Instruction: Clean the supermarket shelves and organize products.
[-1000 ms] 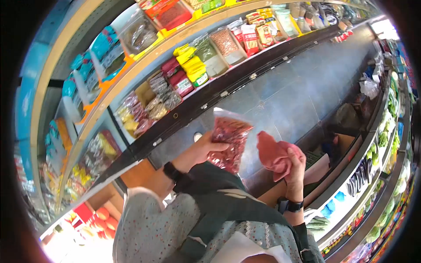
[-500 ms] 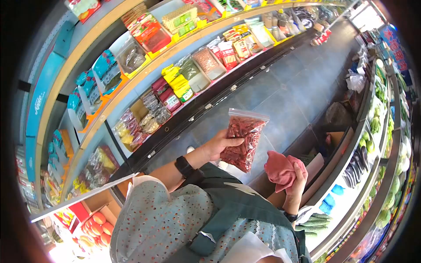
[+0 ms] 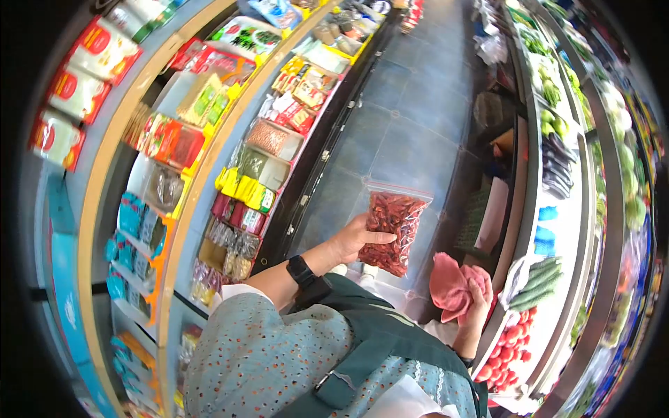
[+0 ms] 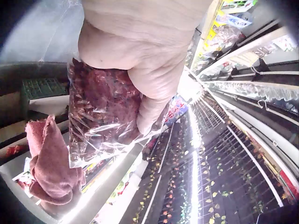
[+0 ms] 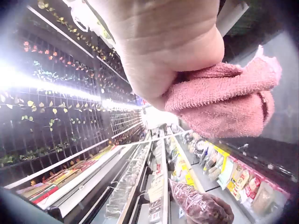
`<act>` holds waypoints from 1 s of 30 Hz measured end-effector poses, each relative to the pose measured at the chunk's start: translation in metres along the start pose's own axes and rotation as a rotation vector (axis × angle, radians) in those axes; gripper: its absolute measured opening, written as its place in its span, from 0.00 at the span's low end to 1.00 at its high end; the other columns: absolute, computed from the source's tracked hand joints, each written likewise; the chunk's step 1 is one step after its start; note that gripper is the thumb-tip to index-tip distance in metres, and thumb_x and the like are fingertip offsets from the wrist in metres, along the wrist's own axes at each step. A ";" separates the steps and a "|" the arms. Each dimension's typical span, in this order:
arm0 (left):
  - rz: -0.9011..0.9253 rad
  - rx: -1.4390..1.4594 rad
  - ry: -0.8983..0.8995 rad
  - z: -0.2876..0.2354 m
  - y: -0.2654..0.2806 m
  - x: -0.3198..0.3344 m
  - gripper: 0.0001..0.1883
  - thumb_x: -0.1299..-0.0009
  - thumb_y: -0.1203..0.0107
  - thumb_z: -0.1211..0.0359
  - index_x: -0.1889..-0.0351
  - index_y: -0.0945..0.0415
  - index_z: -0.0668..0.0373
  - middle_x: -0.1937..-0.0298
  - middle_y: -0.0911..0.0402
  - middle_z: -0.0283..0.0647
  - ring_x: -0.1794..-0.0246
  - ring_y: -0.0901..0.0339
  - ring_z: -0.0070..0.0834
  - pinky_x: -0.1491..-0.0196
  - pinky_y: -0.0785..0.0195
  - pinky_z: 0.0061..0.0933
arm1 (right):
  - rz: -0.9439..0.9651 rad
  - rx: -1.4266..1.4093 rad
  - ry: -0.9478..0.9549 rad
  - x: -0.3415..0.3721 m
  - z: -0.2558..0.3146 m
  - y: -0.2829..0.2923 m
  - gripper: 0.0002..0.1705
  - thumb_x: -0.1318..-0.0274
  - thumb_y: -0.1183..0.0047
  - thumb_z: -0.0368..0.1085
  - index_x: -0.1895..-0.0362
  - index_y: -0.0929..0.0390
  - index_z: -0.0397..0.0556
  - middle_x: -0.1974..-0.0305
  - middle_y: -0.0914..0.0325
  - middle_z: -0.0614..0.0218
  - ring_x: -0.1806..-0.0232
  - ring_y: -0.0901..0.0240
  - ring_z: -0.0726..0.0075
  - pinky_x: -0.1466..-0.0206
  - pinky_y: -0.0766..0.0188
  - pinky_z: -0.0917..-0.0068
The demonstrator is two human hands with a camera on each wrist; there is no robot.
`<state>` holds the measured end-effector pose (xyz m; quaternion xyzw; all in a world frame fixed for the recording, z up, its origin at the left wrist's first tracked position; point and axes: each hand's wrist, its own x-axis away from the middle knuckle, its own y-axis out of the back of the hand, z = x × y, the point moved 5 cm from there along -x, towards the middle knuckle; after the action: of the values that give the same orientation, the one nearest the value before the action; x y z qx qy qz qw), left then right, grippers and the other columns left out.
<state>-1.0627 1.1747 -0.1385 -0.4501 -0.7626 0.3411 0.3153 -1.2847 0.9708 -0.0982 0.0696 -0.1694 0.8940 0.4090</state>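
In the head view my left hand (image 3: pixel 354 239) grips a clear zip bag of dried red pieces (image 3: pixel 396 226) by its left side, thumb across the front. The same bag (image 4: pixel 105 107) fills the middle of the left wrist view under my palm. My right hand (image 3: pixel 477 306) holds a bunched pink cloth (image 3: pixel 451 287), to the right of the bag and apart from it. Folds of the cloth (image 5: pixel 224 102) stick out from under my right palm (image 5: pixel 173 51) in the right wrist view.
Shelves of packaged dry goods (image 3: pixel 247 193) run along the left. A grey tiled floor (image 3: pixel 408 150) lies between them and the vegetable shelves on the right, with cucumbers (image 3: pixel 538 284), eggplants (image 3: pixel 556 167) and tomatoes (image 3: pixel 507 352). Below those shelves stands a green crate (image 3: pixel 474 217).
The head view has turned, so the aisle runs more upright and the vegetable shelf shows more. Both hands keep hold of the bag and the cloth, which sit a little further right in view.
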 end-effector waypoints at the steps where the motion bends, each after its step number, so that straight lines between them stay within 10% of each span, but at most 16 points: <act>1: 0.018 -0.012 0.026 0.000 -0.001 -0.001 0.25 0.36 0.38 0.74 0.41 0.31 0.60 0.47 0.22 0.37 0.48 0.23 0.29 0.42 0.29 0.36 | -0.038 0.003 -0.004 0.015 -0.007 0.011 0.16 0.42 0.49 0.26 0.49 0.28 0.39 0.52 0.22 0.56 0.50 0.25 0.63 0.43 0.30 0.71; 22: 0.558 -0.038 0.626 0.205 -0.220 0.022 0.24 0.37 0.36 0.73 0.42 0.28 0.60 0.49 0.19 0.39 0.51 0.20 0.33 0.43 0.28 0.40 | -0.673 -0.078 0.373 0.339 -0.003 0.169 0.16 0.58 0.47 0.36 0.65 0.25 0.37 0.67 0.23 0.60 0.64 0.27 0.67 0.51 0.30 0.73; 30: 0.764 -0.129 0.881 0.357 -0.323 0.113 0.29 0.40 0.33 0.71 0.40 0.31 0.61 0.46 0.21 0.39 0.48 0.22 0.30 0.42 0.28 0.39 | -0.958 -0.075 0.458 0.495 -0.023 0.247 0.20 0.40 0.51 0.48 0.71 0.28 0.43 0.70 0.26 0.63 0.67 0.28 0.68 0.58 0.28 0.70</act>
<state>-1.5412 1.0748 -0.0625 -0.8107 -0.3627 0.1643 0.4293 -1.7954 1.1789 -0.0504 -0.0725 -0.0569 0.5928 0.8001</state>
